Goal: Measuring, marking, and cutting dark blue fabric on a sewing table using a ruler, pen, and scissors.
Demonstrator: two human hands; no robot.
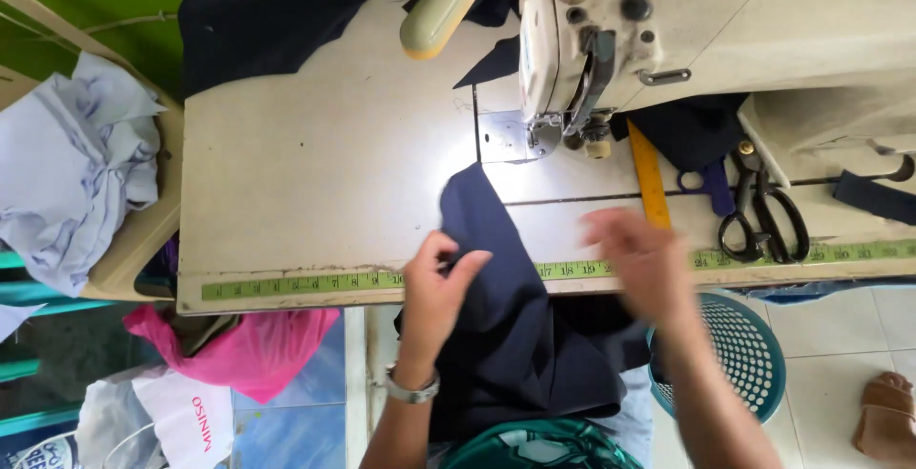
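I am looking down at a sewing table (315, 173) where a piece of dark navy cloth (506, 278) is lying over the front edge, its upper corner reaching toward the needle of the sewing machine (687, 30) but not yet under the foot. My left hand (441, 283) is pinching the cloth's left edge between thumb and fingers, wrist bearing a watch. My right hand (634, 259) is blurring over the table just right of the cloth; I cannot tell whether it is gripping anything or lying flat. By my judgement the work is sitting at an early stage: the cloth is being laid out and lined up, and I am seeing no stitching under way, so the feeding to the needle is all left to do.

Around it, a green tape measure (296, 285) is running along the table's front edge, a yellow ruler (649, 178) is lying near the needle, and black scissors (763, 211) are resting well to the right. More dark fabric (277, 11) is heaped at the back. A teal basket (749, 350) is standing on the floor, a pink bag (248, 345) to the left. The ruler is lying closest to the cloth's path.
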